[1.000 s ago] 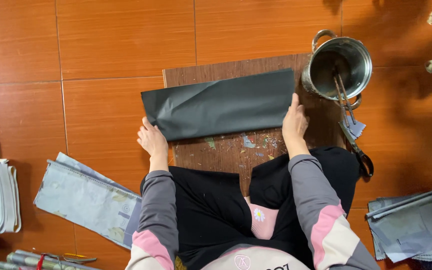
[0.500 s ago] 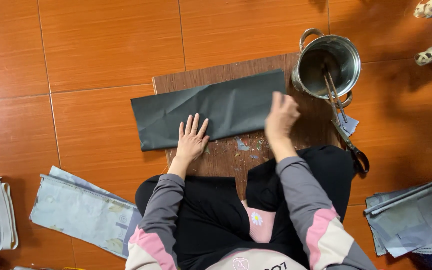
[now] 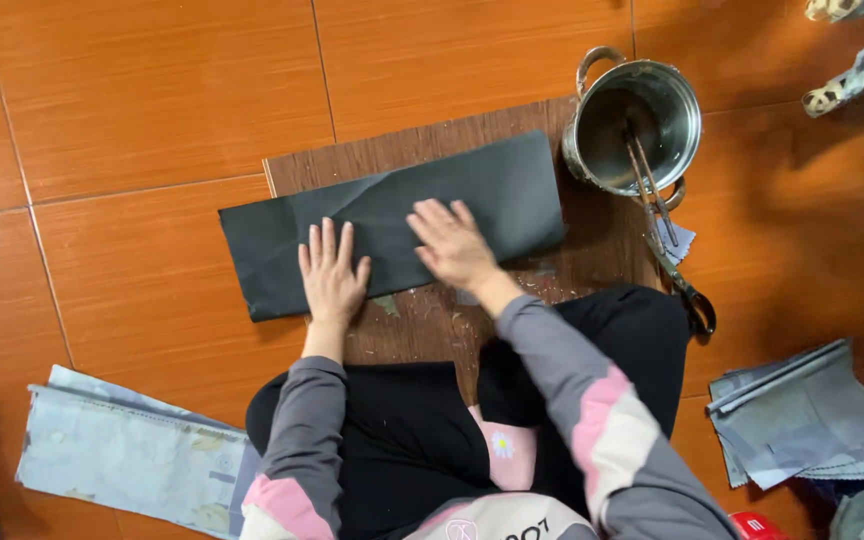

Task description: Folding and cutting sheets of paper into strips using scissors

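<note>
A long folded sheet of dark grey paper [image 3: 472,190] lies across a brown wooden board [image 3: 592,250] on the orange tiled floor. My left hand [image 3: 330,272] rests flat on the sheet's near edge, fingers spread. My right hand [image 3: 452,243] presses flat on the middle of the sheet, fingers together and pointing left. Neither hand grips anything. My legs in black trousers are folded just below the board.
A steel pot [image 3: 637,125] with a stick in it stands at the board's far right corner. Scissors [image 3: 687,290] lie beside it. Pale folded sheets [image 3: 132,470] lie at the lower left, and a stack of grey paper [image 3: 807,415] at the lower right.
Both hands have moved in from the sheet's two ends to its middle and now lie flat on it. The sheet has shifted slightly and lies flatter on the board.
</note>
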